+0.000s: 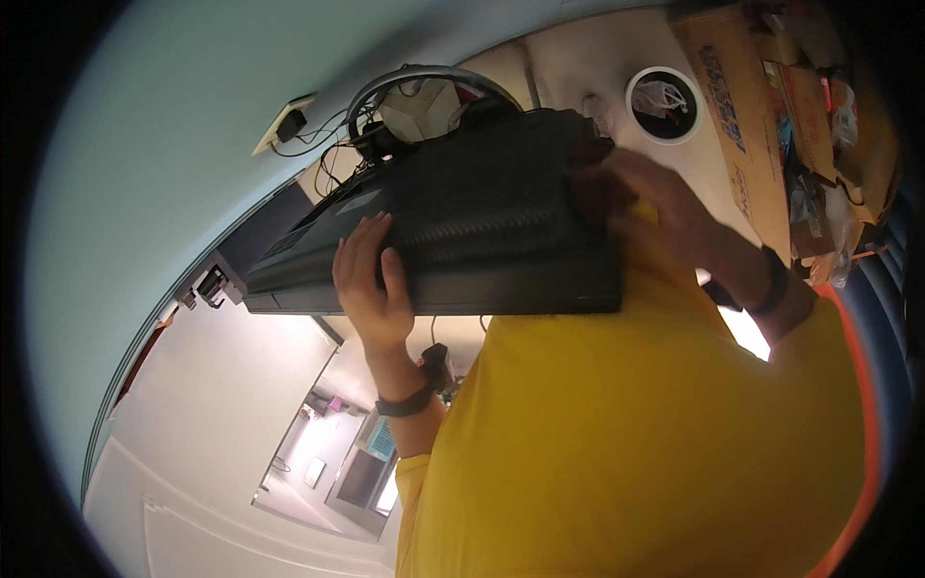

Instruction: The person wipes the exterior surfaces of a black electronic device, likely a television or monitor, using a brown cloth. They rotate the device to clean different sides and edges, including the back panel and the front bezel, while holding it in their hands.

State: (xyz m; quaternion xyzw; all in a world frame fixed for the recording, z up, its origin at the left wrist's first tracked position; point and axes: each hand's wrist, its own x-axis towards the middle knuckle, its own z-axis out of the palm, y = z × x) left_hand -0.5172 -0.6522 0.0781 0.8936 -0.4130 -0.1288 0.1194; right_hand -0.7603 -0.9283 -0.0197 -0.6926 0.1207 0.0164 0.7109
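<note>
A large black electronic device (491, 180) with vent slots and a pale label lies in front of my yellow shirt. My left hand (368, 282) presses on its near left part, fingers spread over the top and the palm against the near side. At the right end, my right hand (629, 188) is at the device's corner. It is blurred and in shadow, so its fingers' grip is not clear. Both wrists wear dark bands. Thin black cables (332, 170) run behind the device.
A black plug (291, 125) sits in a wall socket. Behind the device stands a round dark-rimmed object (433, 72). A white-rimmed bin (699, 108) holds a plastic bag. Cardboard boxes (730, 130) with packaging fill the right side. The pale wall (144, 144) bounds the left.
</note>
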